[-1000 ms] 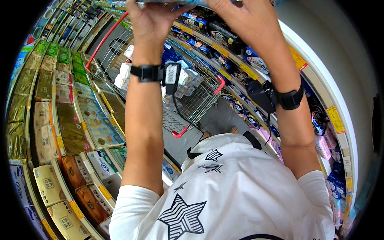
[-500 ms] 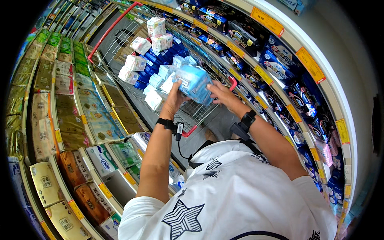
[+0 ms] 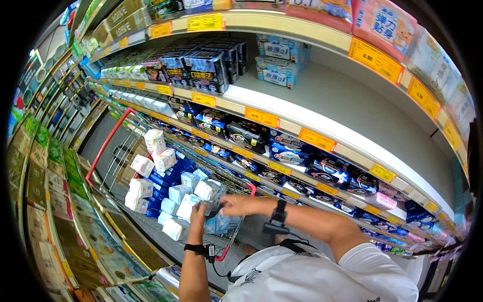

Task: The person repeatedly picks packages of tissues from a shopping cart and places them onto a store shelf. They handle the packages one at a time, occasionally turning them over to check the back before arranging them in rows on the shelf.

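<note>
My left hand (image 3: 198, 213) is closed in a pinch at the near end of a wire shopping cart (image 3: 237, 232). Close beside it on the right, my right hand (image 3: 232, 205) is also closed. Both grip the loose clear wrapping of a blue plastic-wrapped pack (image 3: 217, 225), which hangs low between and below them. Part of the pack is hidden by my hands. White and pale-blue small packs (image 3: 179, 194) lie just beyond my left hand. Farther into the cart are dark-blue packs (image 3: 160, 187) and white packs with pink print (image 3: 142, 165).
The cart has a red handle bar (image 3: 109, 142) at its far left and red corner pieces (image 3: 221, 254) nearby. Shelves of boxed and bagged goods with yellow price tags (image 3: 261, 117) rise on the right. Soft packs of tissue (image 3: 95, 234) fill the left shelf.
The blue pack has gone from up between my hands to lower down in the cart's near end. My hands have drawn closer together. The view has swung toward the right-hand shelves.
</note>
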Tool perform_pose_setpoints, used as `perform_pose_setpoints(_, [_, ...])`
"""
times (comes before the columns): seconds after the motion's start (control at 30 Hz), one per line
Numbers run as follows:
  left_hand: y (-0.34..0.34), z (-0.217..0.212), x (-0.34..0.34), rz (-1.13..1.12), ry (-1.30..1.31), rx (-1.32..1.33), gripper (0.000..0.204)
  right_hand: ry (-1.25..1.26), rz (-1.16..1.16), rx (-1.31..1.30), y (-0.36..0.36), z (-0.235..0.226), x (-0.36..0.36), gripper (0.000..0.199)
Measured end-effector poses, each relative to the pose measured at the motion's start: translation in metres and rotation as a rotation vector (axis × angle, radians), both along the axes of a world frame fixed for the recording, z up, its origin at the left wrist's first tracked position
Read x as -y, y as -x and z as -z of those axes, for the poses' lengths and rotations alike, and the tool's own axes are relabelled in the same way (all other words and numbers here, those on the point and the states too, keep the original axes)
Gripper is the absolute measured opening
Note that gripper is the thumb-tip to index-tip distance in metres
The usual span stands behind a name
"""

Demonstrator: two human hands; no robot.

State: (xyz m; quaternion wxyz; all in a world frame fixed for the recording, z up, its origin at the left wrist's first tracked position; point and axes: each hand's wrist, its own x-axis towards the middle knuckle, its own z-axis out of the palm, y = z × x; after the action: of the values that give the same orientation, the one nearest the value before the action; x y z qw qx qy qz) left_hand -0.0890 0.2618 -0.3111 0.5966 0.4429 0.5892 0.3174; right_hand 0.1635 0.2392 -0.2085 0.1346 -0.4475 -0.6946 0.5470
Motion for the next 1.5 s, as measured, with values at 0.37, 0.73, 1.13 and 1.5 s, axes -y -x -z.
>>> perform_pose_setpoints(0.37, [-0.2, -0.323, -0.051, 0.256, -0.776, 0.399, 0.085, -0.469, 0.92, -0.456, -0.186, -0.284, -0.031, 0.056])
perform_pose_setpoints(0.73, [-0.331, -0.356, -0.207, 0.286, -0.616, 0.275, 0.108, -0.403, 0.928, -0.443, -0.285, -0.254, -0.089, 0.092])
perform_pose_setpoints(1.13, [-0.331, -0.334, -0.251, 0.474, -0.539, 0.354, 0.058, -0.405, 0.805, -0.69, -0.306, -0.216, -0.141, 0.073])
perform_pose_setpoints(1.5, [-0.301, -0.342, -0.189, 0.539, -1.101, -0.038, 0.074, -0.244, 0.843, -0.679, -0.247, -0.258, -0.102, 0.09])
